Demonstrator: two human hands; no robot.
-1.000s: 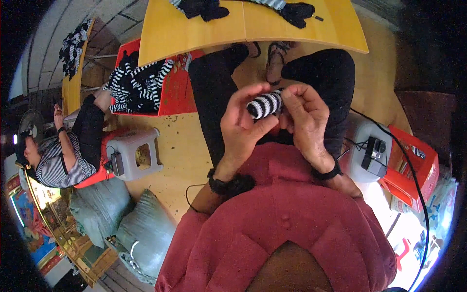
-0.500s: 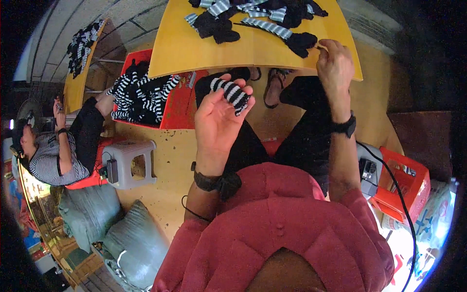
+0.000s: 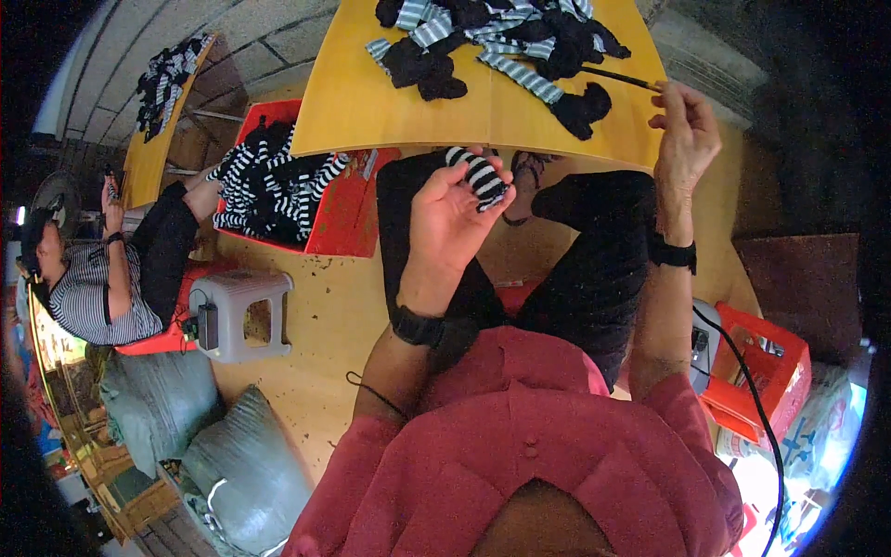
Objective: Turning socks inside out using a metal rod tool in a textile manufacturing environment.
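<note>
In my left hand (image 3: 455,218) lies a small bunched knitted piece (image 3: 478,176) with black and white stripes; the fingers curl around it, just off the table's near edge. My right hand (image 3: 685,130) pinches one end of a thin dark stick (image 3: 620,77) at the table's right edge. The stick's other end reaches the knitted pile. Nearest to it on the yellow table (image 3: 399,121) lies a black knitted piece with a grey-and-white striped part (image 3: 529,79). Behind it is a heap of similar black and striped knitted pieces (image 3: 432,37).
Left of the table stands a red box (image 3: 343,218) full of striped knitwear. Farther left, another person (image 3: 97,292) sits at a second table (image 3: 148,172). A grey stool (image 3: 241,311) and stuffed sacks (image 3: 246,469) are at lower left; a red crate (image 3: 761,371) and a black cable (image 3: 756,408) at right.
My right hand has moved right, and more of the stick now shows beyond the knitted pieces. My left hand still holds the striped piece, slightly farther right. The whole view has shifted a little.
</note>
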